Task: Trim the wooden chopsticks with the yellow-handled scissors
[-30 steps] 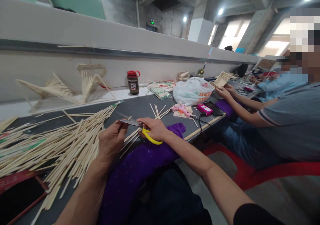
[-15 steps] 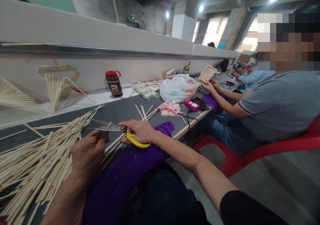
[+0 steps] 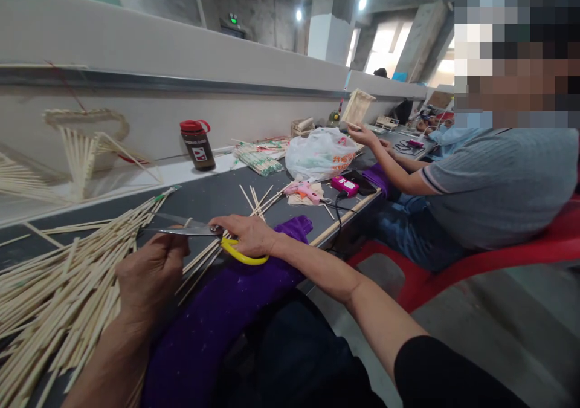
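My right hand (image 3: 247, 236) is wrapped round the yellow handles of the scissors (image 3: 242, 254), whose blades stand apart and point left. Just left of it, my left hand (image 3: 151, 269) is closed beside the blades; what it pinches is too small or hidden to name. A large heap of thin wooden sticks (image 3: 77, 287) spreads over the left of the dark table, next to my left hand. Several more sticks (image 3: 199, 265) lie between my hands. Purple cloth (image 3: 217, 311) runs along the table's front edge below my hands.
Behind stand a dark bottle with a red lid (image 3: 197, 146) and a white plastic bag (image 3: 319, 154). A pink glue gun (image 3: 304, 191) and a magenta box (image 3: 345, 185) with a cable lie right of centre. At right, a person on a red chair (image 3: 471, 275) holds a wooden frame (image 3: 357, 107).
The view has shifted slightly, so most things sit a little further left. The person at right has raised and turned the wooden frame. My grip on the scissors looks the same.
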Demonstrator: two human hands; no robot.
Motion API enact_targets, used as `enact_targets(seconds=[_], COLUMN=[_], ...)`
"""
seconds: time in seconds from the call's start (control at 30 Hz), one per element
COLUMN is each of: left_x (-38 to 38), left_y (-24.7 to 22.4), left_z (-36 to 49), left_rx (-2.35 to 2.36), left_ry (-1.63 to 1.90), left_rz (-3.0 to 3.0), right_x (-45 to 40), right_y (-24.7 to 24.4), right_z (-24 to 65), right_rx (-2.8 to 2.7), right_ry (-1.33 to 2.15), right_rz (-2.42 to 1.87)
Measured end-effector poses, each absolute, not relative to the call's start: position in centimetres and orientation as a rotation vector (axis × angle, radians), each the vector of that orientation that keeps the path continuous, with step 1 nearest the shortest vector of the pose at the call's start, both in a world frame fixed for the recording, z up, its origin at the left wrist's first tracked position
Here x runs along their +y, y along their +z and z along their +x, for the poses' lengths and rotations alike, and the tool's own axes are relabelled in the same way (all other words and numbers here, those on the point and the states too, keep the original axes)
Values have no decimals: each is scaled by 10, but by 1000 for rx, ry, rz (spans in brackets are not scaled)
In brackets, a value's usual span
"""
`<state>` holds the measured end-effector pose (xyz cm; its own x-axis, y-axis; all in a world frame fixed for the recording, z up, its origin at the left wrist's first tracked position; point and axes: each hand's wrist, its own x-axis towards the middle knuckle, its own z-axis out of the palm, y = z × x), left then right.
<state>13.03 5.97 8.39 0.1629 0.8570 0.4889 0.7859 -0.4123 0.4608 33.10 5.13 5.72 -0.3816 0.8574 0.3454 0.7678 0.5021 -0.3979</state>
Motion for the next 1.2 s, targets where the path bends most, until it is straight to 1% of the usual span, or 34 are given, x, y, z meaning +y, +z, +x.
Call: enact_targets(seconds=[0.2,0.5,0.7,0.97,1.2], left_x=[62,63,62,61,63], left_y=[82,81,81,80,78], left_z=[131,130,130,130,130], left_rx=[1665,1636,1678,1667,1672], left_ry=[1050,1104,1079,1043,1099], left_rz=[2295,2307,2284,2279,2274], right_x=[53,51,52,51,52], right_y=[56,59,56,54,53], right_z=[331,330,331,329,329], right_rx=[-2226,-2233,-2204,-2176,-2192], right_ry=[232,251,213,210,239], right_rz=[-1337,-1375,-1282,-1305,-1336])
